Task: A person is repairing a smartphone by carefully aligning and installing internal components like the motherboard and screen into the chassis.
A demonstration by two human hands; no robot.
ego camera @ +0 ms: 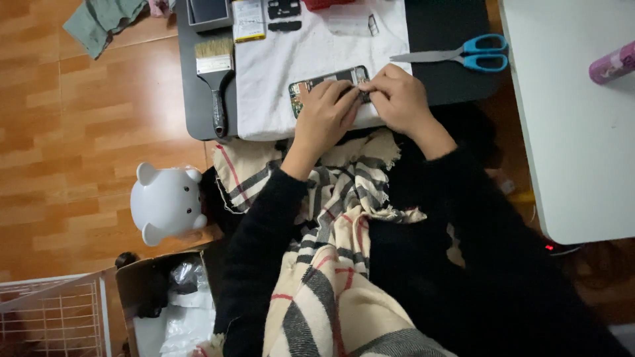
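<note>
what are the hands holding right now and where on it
Both hands, left and right, hold an opened phone on the white cloth, fingers pressing its right end.

Items showing on and around the dark table [450,23]:
- Hands: two, the left hand [324,114] and right hand [399,99], both resting on one opened phone [316,84].
- White cloth [278,86]: one.
- Paintbrush [215,79]: one.
- Scissors [456,56], blue-handled: one.
- Pig-shaped white figure [165,201]: one.
- Checked scarf [331,264]: one.
- Wire basket [56,317]: one.
- Cardboard box [142,284]: one.
- Pink bottle [612,63]: one.
</note>
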